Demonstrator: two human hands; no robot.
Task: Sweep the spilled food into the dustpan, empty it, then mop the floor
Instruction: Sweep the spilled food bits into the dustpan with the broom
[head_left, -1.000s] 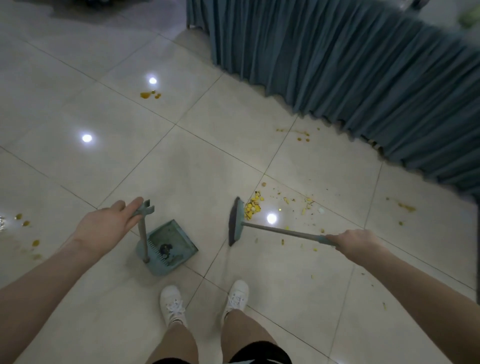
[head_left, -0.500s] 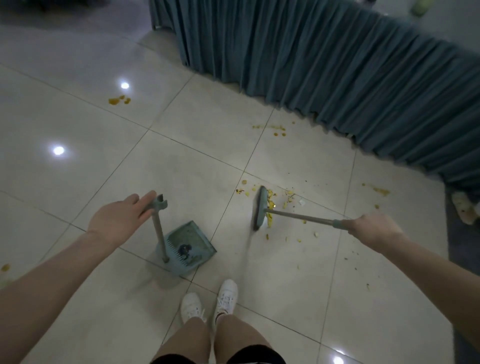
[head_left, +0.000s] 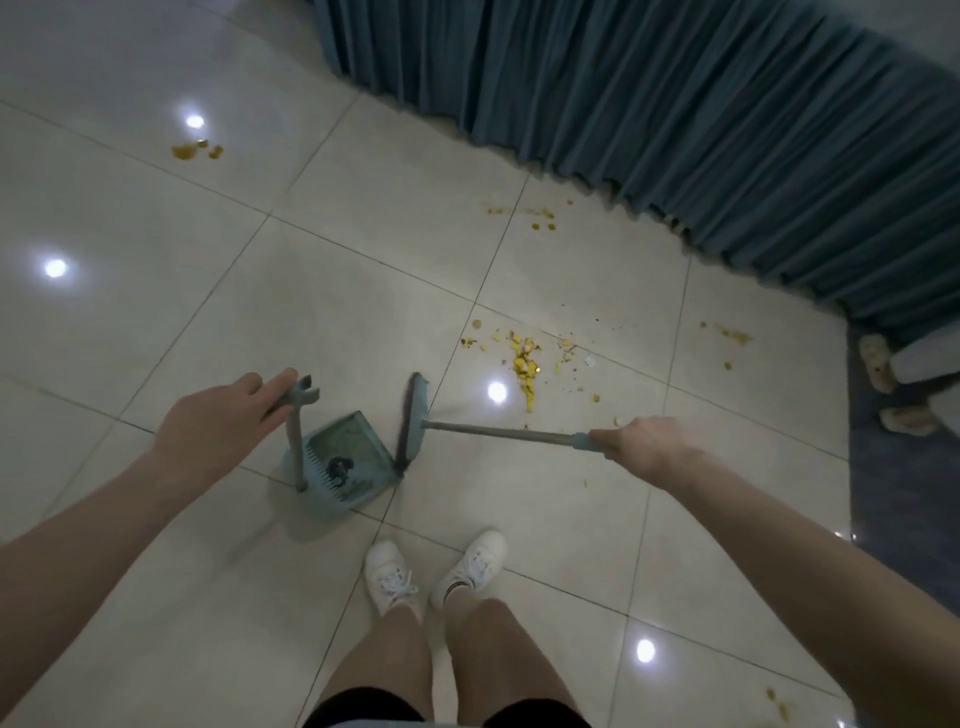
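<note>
A teal dustpan stands on the pale tiled floor in front of my feet, with dark debris inside. My left hand holds the top of its upright handle. My right hand grips the handle of a teal broom. The broom head rests on the floor at the dustpan's right lip. A patch of yellow spilled food lies on the tiles to the right of the broom head. Smaller yellow spots lie farther off, near the curtain.
A long teal curtain hangs across the back and right. More spill marks lie at the far left, and others at the right. A dark mat with slippers lies at the right edge. My white shoes stand behind the dustpan.
The broom head has come left, off the yellow food pile, up against the dustpan's lip. My left hand still holds the dustpan handle.
</note>
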